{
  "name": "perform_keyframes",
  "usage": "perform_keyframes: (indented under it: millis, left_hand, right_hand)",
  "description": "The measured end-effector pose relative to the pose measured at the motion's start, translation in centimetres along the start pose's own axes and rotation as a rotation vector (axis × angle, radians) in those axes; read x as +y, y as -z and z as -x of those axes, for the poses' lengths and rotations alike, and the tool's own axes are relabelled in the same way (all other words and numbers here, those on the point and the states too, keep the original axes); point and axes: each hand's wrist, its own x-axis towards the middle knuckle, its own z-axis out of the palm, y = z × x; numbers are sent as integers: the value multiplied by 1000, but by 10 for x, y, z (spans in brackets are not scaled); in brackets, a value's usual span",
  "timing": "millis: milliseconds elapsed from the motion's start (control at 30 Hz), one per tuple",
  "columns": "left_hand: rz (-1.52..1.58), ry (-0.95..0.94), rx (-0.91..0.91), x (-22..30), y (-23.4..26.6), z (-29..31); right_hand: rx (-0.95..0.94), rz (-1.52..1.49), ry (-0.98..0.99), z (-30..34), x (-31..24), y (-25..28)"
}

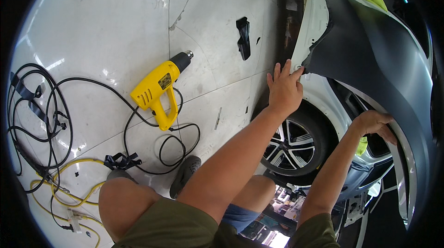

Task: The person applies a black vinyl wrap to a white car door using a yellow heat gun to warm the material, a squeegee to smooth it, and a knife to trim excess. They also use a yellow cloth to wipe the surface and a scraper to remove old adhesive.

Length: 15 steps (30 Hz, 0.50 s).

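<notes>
Two hands on dark grey wrap film (370, 44) over white car fender (314, 21), right of scene. Left hand (284, 88) flat, fingers spread, at film corner; right hand (372, 123) curled on wheel-arch edge. Likely thin, light, stretchy, tearable; best pinched at edges.

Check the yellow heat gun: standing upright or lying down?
Lying down. The heat gun rests on its side on the white floor, nozzle pointing up-right, away from both hands.

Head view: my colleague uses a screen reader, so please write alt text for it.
A person's left hand and right hand press dark grey vinyl wrap onto a white car's fender above the front wheel. A yellow heat gun lies on the glossy floor.
</notes>
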Motion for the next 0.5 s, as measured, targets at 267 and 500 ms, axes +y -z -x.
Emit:
perform_keyframes:
  millis: [267,500]
  left_hand:
    - [164,-189,139,-4,-5,0]
    - [-134,-329,8,-19,0,-8]
  right_hand:
    - [41,-145,-2,-13,27,-16]
    - [-164,-229,286,-23,87,-4]
